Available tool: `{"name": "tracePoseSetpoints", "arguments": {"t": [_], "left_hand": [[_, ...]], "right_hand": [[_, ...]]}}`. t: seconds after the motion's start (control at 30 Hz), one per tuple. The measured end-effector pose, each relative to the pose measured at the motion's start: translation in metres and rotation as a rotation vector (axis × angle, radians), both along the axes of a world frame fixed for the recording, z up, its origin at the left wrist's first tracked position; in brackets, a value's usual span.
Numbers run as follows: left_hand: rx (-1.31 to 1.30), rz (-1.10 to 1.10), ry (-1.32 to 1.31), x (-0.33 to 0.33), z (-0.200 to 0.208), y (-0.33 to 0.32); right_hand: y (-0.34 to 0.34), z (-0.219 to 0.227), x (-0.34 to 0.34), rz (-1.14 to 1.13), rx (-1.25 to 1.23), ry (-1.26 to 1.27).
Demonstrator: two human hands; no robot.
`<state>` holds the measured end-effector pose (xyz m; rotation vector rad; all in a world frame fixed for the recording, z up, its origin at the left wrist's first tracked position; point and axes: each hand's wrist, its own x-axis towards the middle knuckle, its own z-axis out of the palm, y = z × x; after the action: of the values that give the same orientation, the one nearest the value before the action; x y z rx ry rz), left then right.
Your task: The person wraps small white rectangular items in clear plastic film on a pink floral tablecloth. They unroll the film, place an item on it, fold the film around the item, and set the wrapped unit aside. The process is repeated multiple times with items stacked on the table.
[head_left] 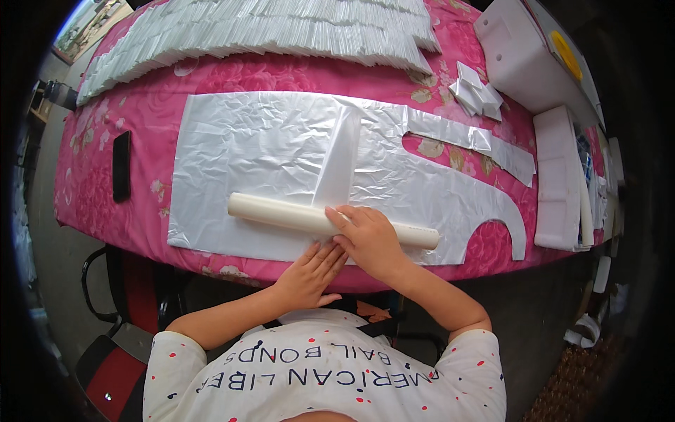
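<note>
A thin, shiny white plastic sheet (239, 148) lies spread over the table, creased, with a long strip and curved cut-outs at its right end, like a disposable apron. A narrow fold (341, 158) runs across its middle toward me. Across the sheet lies a smooth cream-white pipe (271, 210), slightly slanted. My right hand (370, 240) is closed over the pipe right of its middle. Just nearer to me, my left hand (309, 276) rests flat on the sheet's front edge, fingers stretched out and close to the right hand.
Pink flowered cloth (151, 151) covers the table. Rows of folded white plastic (267, 32) line its far side. A dark phone (121, 166) lies left. Small folded white pieces (476, 93) and white foam boxes (559, 176) are at the right. A red-and-black chair (133, 288) stands front left.
</note>
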<state>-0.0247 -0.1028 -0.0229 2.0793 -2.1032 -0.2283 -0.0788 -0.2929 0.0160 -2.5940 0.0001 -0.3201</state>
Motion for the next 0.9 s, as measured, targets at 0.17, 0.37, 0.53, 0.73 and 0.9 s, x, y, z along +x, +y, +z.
{"name": "tracePoseSetpoints", "arguments": {"t": [0.17,0.37,0.53,0.73,0.9], "left_hand": [[0.027,-0.020,-0.008,-0.002,0.006,-0.001],[0.041,-0.071,0.233,0.023,0.013,0.008],[0.058,-0.107,-0.059,0.013,0.005,0.015],[-0.055,-0.036,-0.113,-0.003,-0.007,0.018],[-0.051,-0.036,-0.159,-0.006,-0.008,0.020]], "right_hand": [[-0.049,-0.003,-0.014,-0.266,-0.148,0.000],[-0.115,0.008,-0.037,-0.648,-0.215,-0.070],[-0.038,0.012,-0.047,-0.142,-0.002,0.013],[-0.008,0.007,-0.014,-0.007,-0.127,-0.021],[-0.061,-0.006,0.053,-0.076,-0.132,-0.109]]}}
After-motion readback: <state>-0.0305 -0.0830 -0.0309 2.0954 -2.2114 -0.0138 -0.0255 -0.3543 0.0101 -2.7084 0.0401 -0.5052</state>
